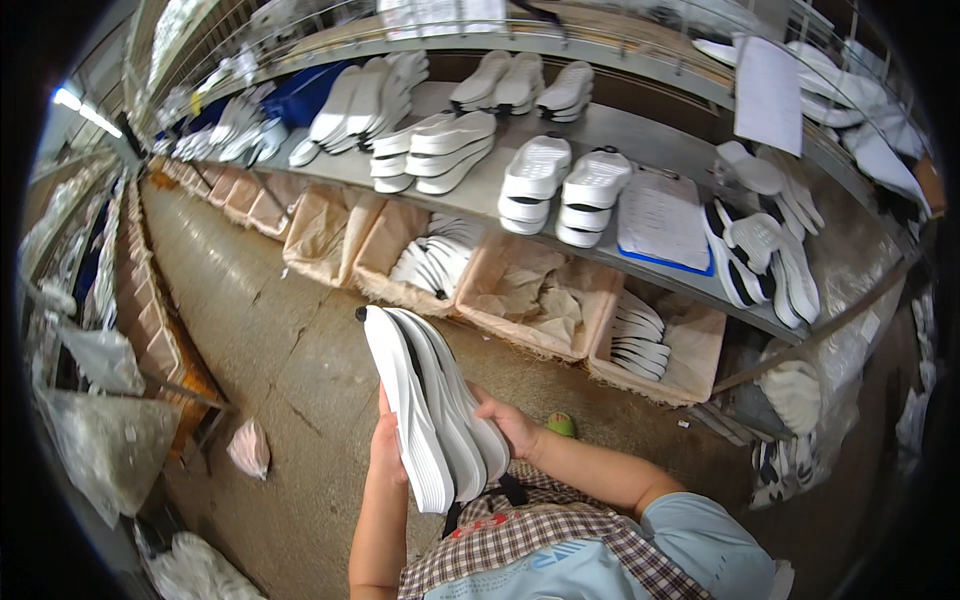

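Observation:
Between my two hands I carry a small stack of white shoe soles (415, 410), held upright on their edges in front of my body. My left hand (388, 445) is closed around the left side of the stack, with the fingers partly hidden behind it. From the right, my right hand (508, 422) grips the other side, its thumb lying along the soles. A dark piece shows at the far tip of the stack. Ahead of me, paired stacks of white soles (535, 180) stand on a grey metal shelf (455, 210).
Under the shelf are pink-lined bins (520, 330), some with soles (440, 255), others with crumpled paper. A clipboard (665, 225) lies on the shelf beside black-and-white soles (735, 265). At left stand another rack and a plastic bag (110, 440). A pink bag (250, 447) rests on the floor (300, 380).

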